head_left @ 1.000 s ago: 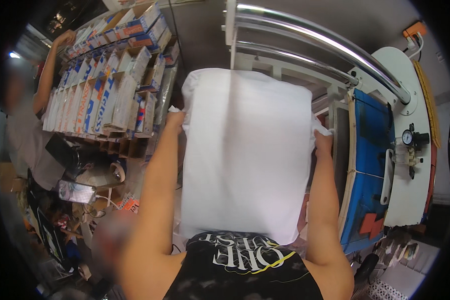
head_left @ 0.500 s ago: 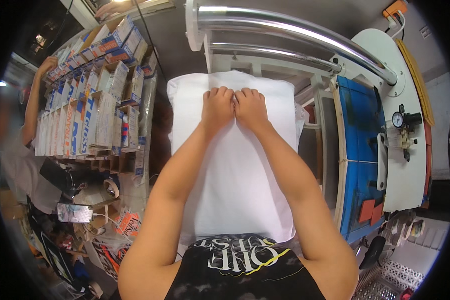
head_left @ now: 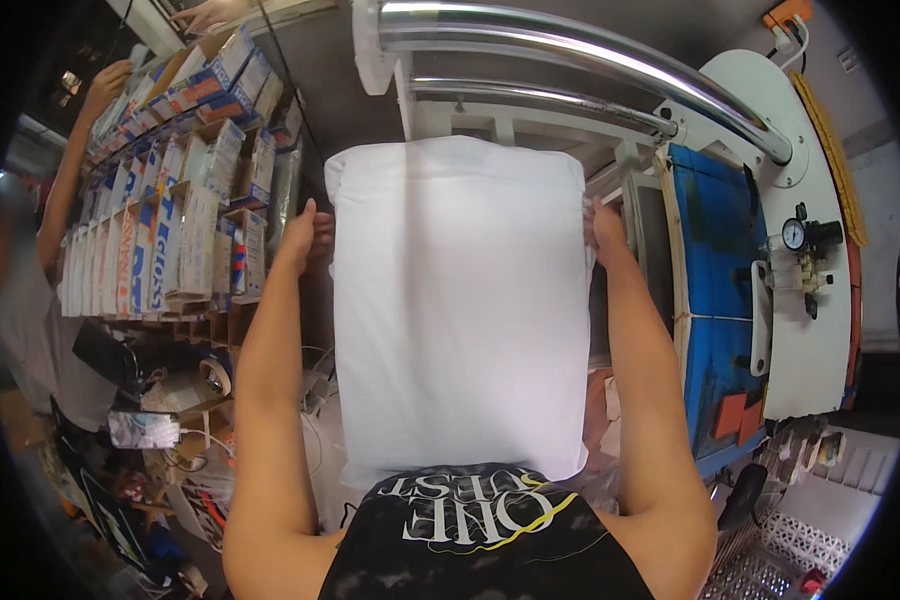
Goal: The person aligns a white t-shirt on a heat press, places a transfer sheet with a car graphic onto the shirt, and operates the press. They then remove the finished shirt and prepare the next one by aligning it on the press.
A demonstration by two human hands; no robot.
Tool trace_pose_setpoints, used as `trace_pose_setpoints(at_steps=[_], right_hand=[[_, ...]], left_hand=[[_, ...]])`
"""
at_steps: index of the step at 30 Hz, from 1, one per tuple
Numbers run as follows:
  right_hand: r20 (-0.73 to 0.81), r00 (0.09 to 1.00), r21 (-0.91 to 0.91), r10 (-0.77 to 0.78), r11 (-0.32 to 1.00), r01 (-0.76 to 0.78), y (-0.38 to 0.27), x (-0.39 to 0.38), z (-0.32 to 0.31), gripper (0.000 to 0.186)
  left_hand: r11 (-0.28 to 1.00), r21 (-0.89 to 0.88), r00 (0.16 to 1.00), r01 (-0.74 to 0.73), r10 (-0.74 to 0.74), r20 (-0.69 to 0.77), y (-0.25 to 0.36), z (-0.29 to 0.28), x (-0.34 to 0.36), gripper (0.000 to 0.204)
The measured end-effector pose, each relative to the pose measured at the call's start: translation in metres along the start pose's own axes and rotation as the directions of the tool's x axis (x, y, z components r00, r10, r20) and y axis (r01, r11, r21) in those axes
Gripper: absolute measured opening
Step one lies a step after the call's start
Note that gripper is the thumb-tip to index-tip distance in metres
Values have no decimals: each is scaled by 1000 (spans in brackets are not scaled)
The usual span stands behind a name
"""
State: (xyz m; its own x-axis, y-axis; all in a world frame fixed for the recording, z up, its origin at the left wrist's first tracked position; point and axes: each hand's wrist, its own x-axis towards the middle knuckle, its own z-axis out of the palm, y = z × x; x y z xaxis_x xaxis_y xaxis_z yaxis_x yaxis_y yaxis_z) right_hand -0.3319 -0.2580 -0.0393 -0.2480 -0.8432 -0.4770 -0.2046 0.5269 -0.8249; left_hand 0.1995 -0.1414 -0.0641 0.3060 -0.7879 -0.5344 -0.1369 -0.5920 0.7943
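Nearest is the person's black top (head_left: 470,545); just beyond it, the white cloth (head_left: 460,320) lies spread out, a soft lengthwise crease in it. Along its farther half, the left hand (head_left: 313,235) is curled beside the left edge and the right hand (head_left: 606,230) has fingers at the right edge; whether either grips fabric, I cannot tell. The step looks like straightening the cloth; the next move would call for an even pull sideways, clear of the metal bars (head_left: 720,98) beyond
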Motion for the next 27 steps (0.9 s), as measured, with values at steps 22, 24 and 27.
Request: trace_pose_setpoints(at_steps=[22, 24, 27], right_hand=[[16, 1000, 95, 0, 995, -1, 21, -1, 3, 41], [-53, 973, -331, -225, 923, 195, 30, -29, -8, 46], [-40, 958, -400, -284, 883, 246, 80, -107, -26, 57]], left_hand=[[881, -474, 991, -1, -63, -119, -1, 54, -2, 41], [966, -205, 945, -159, 89, -314, -16, 49, -25, 43], [974, -47, 948, -220, 203, -246, -71, 49, -96, 57]])
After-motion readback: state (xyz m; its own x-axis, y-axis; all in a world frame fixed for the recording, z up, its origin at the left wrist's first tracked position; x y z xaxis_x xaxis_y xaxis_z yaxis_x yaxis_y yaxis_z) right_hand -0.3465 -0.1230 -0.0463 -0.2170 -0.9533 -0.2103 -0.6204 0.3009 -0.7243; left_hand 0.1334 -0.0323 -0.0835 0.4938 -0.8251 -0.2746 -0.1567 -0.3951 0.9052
